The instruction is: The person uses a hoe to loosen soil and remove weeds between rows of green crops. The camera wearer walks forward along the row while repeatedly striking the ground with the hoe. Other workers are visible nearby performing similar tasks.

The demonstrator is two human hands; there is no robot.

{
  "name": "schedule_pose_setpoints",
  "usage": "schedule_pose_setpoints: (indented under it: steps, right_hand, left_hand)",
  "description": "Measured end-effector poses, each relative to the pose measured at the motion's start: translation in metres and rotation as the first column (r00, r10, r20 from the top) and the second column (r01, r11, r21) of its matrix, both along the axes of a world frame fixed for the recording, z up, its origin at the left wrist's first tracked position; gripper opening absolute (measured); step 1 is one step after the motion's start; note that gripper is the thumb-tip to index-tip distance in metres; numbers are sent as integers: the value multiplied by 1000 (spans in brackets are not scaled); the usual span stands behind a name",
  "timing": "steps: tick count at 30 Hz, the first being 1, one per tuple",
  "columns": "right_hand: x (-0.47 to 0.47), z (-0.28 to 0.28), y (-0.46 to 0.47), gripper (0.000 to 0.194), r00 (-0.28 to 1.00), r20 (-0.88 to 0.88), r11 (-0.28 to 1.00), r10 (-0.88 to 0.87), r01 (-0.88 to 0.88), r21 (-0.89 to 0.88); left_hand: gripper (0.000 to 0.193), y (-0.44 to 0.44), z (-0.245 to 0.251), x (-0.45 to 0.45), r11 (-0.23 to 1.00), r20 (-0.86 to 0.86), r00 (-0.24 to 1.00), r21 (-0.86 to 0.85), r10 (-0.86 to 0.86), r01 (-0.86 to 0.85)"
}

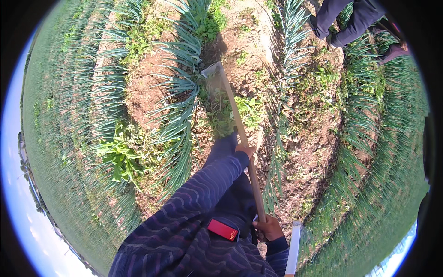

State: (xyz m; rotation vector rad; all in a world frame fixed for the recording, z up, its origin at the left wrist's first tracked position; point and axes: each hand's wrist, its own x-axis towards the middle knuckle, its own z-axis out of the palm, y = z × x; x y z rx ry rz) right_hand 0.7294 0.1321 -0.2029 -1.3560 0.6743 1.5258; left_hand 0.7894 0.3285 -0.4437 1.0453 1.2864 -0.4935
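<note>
A hoe with a long wooden handle (231, 93) slants across the middle of the picture. My left hand (245, 150) is closed around the middle of the handle. Lower down, beside my waist, my right hand (269, 228) grips the handle near its end. The metal hoe blade (211, 70) is at the far end, over the furrow between two rows of green onion-like plants (183, 85). Below the blade lie leafy weeds (219, 116), partly blurred. Whether the blade touches the soil I cannot tell.
Another person's legs in dark trousers (360, 20) are at the upper right. A broad-leaved weed (119, 155) grows at left. A red box (223, 229) sits at my waist. A white strip (294, 242) stands at lower right. More plant rows run along both sides.
</note>
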Motion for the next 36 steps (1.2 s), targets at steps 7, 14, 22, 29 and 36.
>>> schedule_pose_setpoints:
  steps: [7, 14, 22, 29, 36]
  right_hand:
    - [-36, 109, -78, 20, 979, -198, 976, -42, -2, -220]
    - [-93, 157, -154, 20, 985, -166, 945, 34, -86, -316]
    - [-107, 172, -174, 23, 954, -118, 829, 275, -297, -474]
    - [-111, 127, -143, 24, 931, 148, 798, 334, -196, -569]
    - [-81, 49, -83, 34, 731, 234, 640, 640, -339, -690]
  left_hand:
    - [23, -58, -10, -17, 988, -11, 999, -142, -54, 51]
    - [12, -152, 16, -59, 785, -192, 976, -586, 104, -199]
    - [17, -192, 39, -52, 698, -232, 959, -659, 165, -279]
    - [22, -145, 60, -27, 781, -74, 982, -598, 172, -182]
    - [26, -84, 55, 22, 848, -45, 967, -472, 250, -241]
